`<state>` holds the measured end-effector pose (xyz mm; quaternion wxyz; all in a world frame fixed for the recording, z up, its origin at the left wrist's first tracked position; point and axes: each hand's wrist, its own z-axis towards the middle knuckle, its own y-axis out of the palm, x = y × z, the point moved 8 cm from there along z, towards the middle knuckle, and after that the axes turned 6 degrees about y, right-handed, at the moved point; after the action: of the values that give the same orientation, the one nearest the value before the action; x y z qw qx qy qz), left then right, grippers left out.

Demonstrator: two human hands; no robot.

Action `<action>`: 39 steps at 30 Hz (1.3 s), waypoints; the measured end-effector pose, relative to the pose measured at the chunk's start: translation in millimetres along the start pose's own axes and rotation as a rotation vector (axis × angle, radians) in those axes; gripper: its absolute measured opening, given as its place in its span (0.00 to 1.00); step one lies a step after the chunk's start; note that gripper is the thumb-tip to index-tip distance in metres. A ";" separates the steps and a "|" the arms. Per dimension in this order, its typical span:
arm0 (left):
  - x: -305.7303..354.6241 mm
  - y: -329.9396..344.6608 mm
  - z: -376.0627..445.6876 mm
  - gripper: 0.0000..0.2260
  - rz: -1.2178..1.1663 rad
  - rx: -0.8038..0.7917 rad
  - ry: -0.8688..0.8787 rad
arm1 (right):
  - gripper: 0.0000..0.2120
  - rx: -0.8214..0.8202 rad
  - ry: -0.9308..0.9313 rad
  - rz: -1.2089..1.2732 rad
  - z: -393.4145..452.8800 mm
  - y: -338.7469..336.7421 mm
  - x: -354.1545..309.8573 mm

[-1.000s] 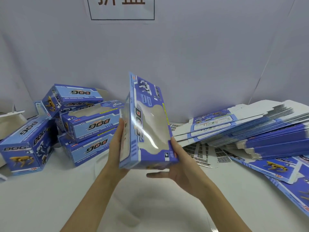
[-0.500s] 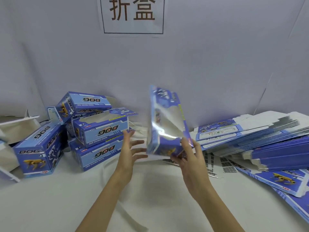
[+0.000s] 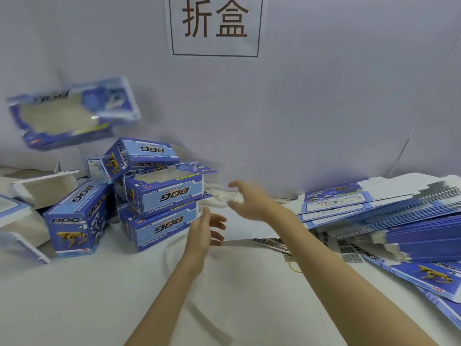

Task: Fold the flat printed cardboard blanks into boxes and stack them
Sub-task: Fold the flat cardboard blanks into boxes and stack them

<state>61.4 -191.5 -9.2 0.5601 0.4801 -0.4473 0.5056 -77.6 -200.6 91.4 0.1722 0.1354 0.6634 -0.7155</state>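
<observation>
Head view: a blurred folded box [image 3: 72, 112] hangs in mid-air, well up and left of both hands; left hand [image 3: 205, 227] and right hand [image 3: 247, 199] hold nothing, fingers spread; folded boxes [image 3: 159, 193] left of them, flat blanks [image 3: 389, 208] to their right.

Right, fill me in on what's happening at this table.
A person is folding blue printed cardboard boxes. One folded windowed box is in mid-air at upper left, blurred, above the pile of finished blue boxes. Both hands are empty with fingers spread: left hand, right hand. A stack of flat blue cardboard blanks lies at right on the white table.
</observation>
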 end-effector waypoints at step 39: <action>-22.4 12.2 8.7 0.20 0.250 -0.131 -0.021 | 0.21 0.223 0.010 -0.957 -50.0 -30.0 163.3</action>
<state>47.1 -202.9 -29.0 0.5182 0.3884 -0.5416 0.5359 -239.7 -159.9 45.3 -0.1946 -0.1633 0.5712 -0.7805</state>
